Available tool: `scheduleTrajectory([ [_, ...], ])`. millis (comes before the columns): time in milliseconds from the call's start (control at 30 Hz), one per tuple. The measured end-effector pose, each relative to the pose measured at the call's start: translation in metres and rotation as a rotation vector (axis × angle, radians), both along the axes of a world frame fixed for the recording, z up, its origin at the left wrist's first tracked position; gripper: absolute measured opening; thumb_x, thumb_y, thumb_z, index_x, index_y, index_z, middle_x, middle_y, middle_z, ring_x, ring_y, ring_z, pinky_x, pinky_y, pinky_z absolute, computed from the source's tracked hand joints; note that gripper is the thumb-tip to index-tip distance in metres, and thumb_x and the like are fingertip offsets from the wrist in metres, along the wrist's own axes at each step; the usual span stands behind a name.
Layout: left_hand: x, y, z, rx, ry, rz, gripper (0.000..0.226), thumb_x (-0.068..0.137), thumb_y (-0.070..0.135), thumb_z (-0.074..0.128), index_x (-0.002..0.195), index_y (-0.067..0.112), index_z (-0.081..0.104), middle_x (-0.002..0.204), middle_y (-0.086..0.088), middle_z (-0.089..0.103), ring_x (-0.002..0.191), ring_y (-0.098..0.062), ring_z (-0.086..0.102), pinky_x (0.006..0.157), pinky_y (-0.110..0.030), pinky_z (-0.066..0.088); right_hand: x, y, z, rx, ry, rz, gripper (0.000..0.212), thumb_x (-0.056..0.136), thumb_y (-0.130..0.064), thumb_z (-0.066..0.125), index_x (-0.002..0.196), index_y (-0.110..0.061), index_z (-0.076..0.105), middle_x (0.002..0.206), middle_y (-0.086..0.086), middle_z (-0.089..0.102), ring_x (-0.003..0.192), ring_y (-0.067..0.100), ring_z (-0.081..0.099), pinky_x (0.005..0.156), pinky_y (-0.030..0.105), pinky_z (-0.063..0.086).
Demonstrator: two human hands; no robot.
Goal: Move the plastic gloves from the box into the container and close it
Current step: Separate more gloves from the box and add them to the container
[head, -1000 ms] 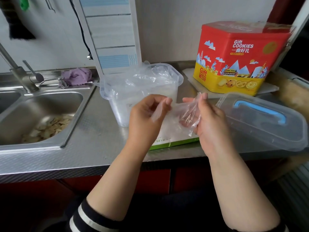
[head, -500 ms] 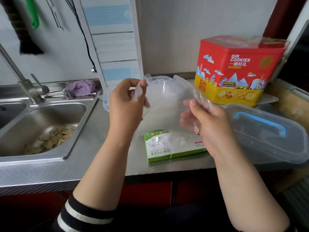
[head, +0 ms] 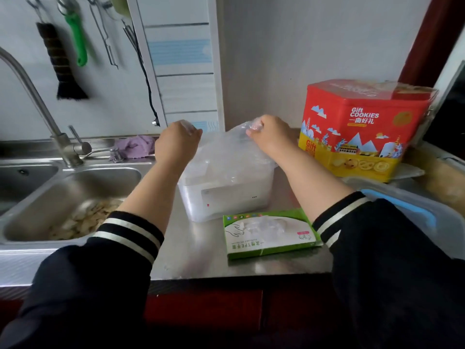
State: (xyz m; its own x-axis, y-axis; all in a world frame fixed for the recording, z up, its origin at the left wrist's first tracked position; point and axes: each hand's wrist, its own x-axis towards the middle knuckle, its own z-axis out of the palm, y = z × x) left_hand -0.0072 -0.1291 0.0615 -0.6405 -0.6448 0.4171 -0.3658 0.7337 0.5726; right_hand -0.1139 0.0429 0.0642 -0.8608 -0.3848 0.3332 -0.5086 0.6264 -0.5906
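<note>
Moved since half a second ago: both hands have gone from above the green box, near the front edge of the bench, to the far side of the container, carrying the glove with them.

Left hand (head: pixel 177 144): fingers curled, pinching one edge of the plastic glove (head: pixel 226 144) at the container's far-left corner. Right hand (head: pixel 270 134): fingers curled round a bunched end of the same glove at the far-right corner. The clear film is stretched between the two hands and drapes over the open mouth.

Container (head: pixel 226 197): translucent white tub, upright, mid-bench, no lid on it. Contents: crumpled clear plastic gloves, filling the upper part; how deep they go cannot be told through the wall.

Box (head: pixel 270 235): flat green-and-white carton, lying just in front of the container, near the front edge of the bench. A clear glove shows at its top opening.

Lid (head: pixel 412 217): clear plastic with a blue handle, lying at the right end of the bench, partly behind the right sleeve.

Cookie tin (head: pixel 362 129): red and yellow, marked "Gift COOKIES", standing at the back right corner, closed, wrapped in film.

Sink (head: pixel 32 205): set into the left end of the bench; pale scraps lie in the basin. Faucet (head: pixel 37 107) behind it, purple cloth (head: pixel 137 146) on the back rim.
</note>
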Motion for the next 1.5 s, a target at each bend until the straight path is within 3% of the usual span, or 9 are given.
scheduleTrajectory([
  [167,-0.002,-0.010,-0.008,-0.124,-0.226,0.045,0.024,0.091,0.037,0.060,0.098,0.016,0.068,0.106,-0.012,0.067,0.107,-0.036,0.055,0.086,-0.038,0.044,-0.012,-0.012,-0.006,0.330,0.018,0.036,0.039,0.090,-0.036,0.063,0.126,-0.023,0.052,0.130,0.005,0.057,0.119,0.029,0.053,0.090,0.033,0.041],
  [400,0.008,-0.012,-0.002,-0.156,-0.173,-0.013,0.019,0.083,0.036,0.073,0.096,0.024,0.068,0.113,-0.008,0.060,0.112,-0.032,0.049,0.087,-0.039,0.042,-0.008,-0.008,-0.007,0.479,0.151,0.105,0.069,0.085,-0.035,0.070,0.144,-0.021,0.037,0.141,0.011,0.041,0.130,0.034,0.034,0.101,0.040,0.037],
  [567,0.017,-0.009,0.011,-0.224,0.219,0.006,0.020,0.088,0.033,0.066,0.102,0.020,0.068,0.110,-0.008,0.058,0.107,-0.027,0.048,0.086,-0.029,0.035,0.000,0.006,-0.005,0.150,0.144,0.129,0.054,0.089,-0.032,0.066,0.138,-0.020,0.047,0.137,0.009,0.046,0.127,0.028,0.041,0.103,0.037,0.037],
  [767,0.046,0.044,0.001,-0.167,0.830,-0.273,0.008,0.091,0.013,0.056,0.090,0.021,0.057,0.084,0.006,0.055,0.070,-0.009,0.049,0.066,-0.020,0.041,0.049,0.042,-0.020,-0.558,-0.103,0.338,0.005,0.091,-0.021,0.066,0.090,-0.018,0.063,0.078,-0.002,0.062,0.072,0.006,0.056,0.075,0.025,0.045],
  [933,0.066,0.093,-0.046,-0.283,0.517,-0.611,0.007,0.094,0.022,0.054,0.091,0.020,0.060,0.078,0.006,0.062,0.063,-0.013,0.054,0.058,-0.032,0.049,0.074,0.082,-0.047,-0.129,-0.395,0.562,0.040,0.073,-0.058,0.069,0.095,-0.026,0.064,0.096,-0.005,0.067,0.094,0.010,0.062,0.090,0.031,0.047],
  [1067,0.065,0.102,-0.071,-0.230,0.140,-0.693,0.050,0.095,0.057,0.031,0.101,0.020,0.065,0.087,0.007,0.066,0.074,-0.013,0.059,0.067,-0.037,0.050,0.087,0.099,-0.077,0.289,-0.431,0.583,0.066,0.069,-0.060,0.076,0.125,-0.035,0.052,0.120,-0.019,0.057,0.108,-0.004,0.053,0.093,0.017,0.042],
  [1167,0.066,0.104,-0.093,0.107,0.047,-0.780,0.072,0.083,0.079,0.027,0.116,0.023,0.059,0.098,0.012,0.066,0.092,-0.005,0.062,0.082,-0.026,0.049,0.092,0.096,-0.095,0.096,-0.357,0.364,0.026,0.085,-0.040,0.069,0.108,-0.029,0.067,0.103,-0.003,0.071,0.097,0.014,0.063,0.075,0.026,0.044],
  [1267,0.065,0.108,-0.110,0.287,-0.044,-0.795,0.077,0.073,0.085,0.044,0.124,0.028,0.052,0.108,0.014,0.063,0.104,-0.003,0.059,0.091,-0.025,0.048,0.092,0.091,-0.107,-0.209,-0.429,0.248,0.030,0.073,-0.052,0.066,0.088,-0.027,0.073,0.091,0.002,0.074,0.094,0.023,0.068,0.088,0.043,0.050],
  [1500,0.062,0.119,-0.123,0.050,-0.100,-0.634,0.054,0.082,0.043,0.072,0.130,0.029,0.050,0.113,0.010,0.066,0.104,-0.014,0.060,0.081,-0.032,0.047,0.098,0.084,-0.111,-0.579,-0.514,0.080,0.036,0.087,-0.045,0.062,0.071,-0.014,0.071,0.069,0.003,0.064,0.071,0.020,0.059,0.074,0.037,0.044],
])
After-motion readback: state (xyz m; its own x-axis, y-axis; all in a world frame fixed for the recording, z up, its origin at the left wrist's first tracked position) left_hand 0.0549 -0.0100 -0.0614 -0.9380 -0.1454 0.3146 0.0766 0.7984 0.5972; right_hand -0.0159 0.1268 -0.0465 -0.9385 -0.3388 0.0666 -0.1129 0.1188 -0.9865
